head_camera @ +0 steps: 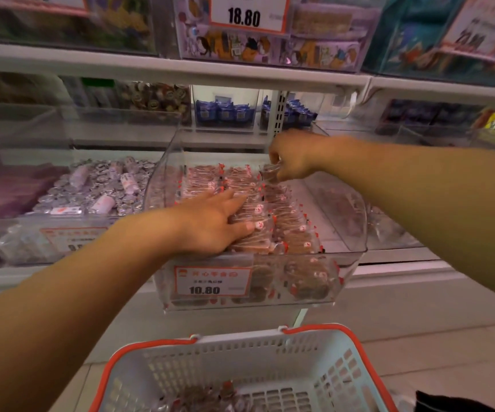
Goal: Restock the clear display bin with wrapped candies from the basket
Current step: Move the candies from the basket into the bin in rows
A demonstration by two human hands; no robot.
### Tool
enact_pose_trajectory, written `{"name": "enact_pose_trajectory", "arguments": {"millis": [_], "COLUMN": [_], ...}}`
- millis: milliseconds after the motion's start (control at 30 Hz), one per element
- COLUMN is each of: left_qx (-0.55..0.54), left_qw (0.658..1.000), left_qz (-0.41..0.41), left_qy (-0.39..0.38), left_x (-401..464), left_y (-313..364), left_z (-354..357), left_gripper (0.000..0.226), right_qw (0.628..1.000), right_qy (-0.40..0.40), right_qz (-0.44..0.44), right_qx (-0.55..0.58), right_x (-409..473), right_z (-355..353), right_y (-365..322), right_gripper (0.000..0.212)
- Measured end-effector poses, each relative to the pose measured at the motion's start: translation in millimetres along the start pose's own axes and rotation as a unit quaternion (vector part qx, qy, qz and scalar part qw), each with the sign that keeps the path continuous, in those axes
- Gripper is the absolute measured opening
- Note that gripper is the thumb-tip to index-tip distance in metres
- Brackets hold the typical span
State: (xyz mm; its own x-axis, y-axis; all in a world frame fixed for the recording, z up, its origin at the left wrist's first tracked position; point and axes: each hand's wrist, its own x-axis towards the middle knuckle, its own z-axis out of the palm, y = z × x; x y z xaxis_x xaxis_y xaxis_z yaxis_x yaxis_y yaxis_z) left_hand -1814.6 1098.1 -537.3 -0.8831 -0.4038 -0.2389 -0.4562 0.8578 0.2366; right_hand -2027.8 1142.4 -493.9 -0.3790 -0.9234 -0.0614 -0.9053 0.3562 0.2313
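I see a white shelf [389, 260] carrying the clear display bin [356, 233] of wrapped candies [287, 221], with a bin of silver sweets [97, 188] just beside it; the basket [240, 352] stands on the tiled floor [433, 337] below.

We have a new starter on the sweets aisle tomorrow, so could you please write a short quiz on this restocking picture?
1. True or false: the left hand lies flat on the candies in the clear bin.
2. What does the right hand pinch? A) a price tag B) a wrapped candy C) the basket handle
3. Fill in: the bin's price tag reads ____.

Key: 1 true; 2 B; 3 10.80. Some candies remain in the basket.
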Motion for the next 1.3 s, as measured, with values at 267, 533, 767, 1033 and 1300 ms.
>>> {"name": "enact_pose_trajectory", "arguments": {"millis": [267,533,767,1033,1300], "left_qx": [0.039,0.044,0.034,-0.027,0.065], "left_qw": [0.998,0.999,0.999,0.973,0.795], "left_qz": [-0.019,-0.01,-0.004,0.071,0.33], "left_qy": [-0.044,-0.024,-0.016,0.217,0.504], "left_x": [1,-1,3,-13,-94], "left_y": [4,4,-1,9,18], "left_z": [-2,1,4,-2,33], "left_gripper": [0.07,0.07,0.071,0.034,0.027], "right_qw": [0.999,0.998,0.999,0.997,0.825], "right_qy": [-0.025,-0.006,0.03,0.011,0.535], "right_qz": [0.02,0.038,0.019,0.03,-0.056], "right_qx": [-0.042,-0.041,-0.011,-0.075,0.172], "right_x": [31,32,33,6,-146], "right_z": [11,17,14,0,17], "right_y": [8,4,7,-4,-67], "right_gripper": [0.018,0.028,0.02,0.032,0.011]}}
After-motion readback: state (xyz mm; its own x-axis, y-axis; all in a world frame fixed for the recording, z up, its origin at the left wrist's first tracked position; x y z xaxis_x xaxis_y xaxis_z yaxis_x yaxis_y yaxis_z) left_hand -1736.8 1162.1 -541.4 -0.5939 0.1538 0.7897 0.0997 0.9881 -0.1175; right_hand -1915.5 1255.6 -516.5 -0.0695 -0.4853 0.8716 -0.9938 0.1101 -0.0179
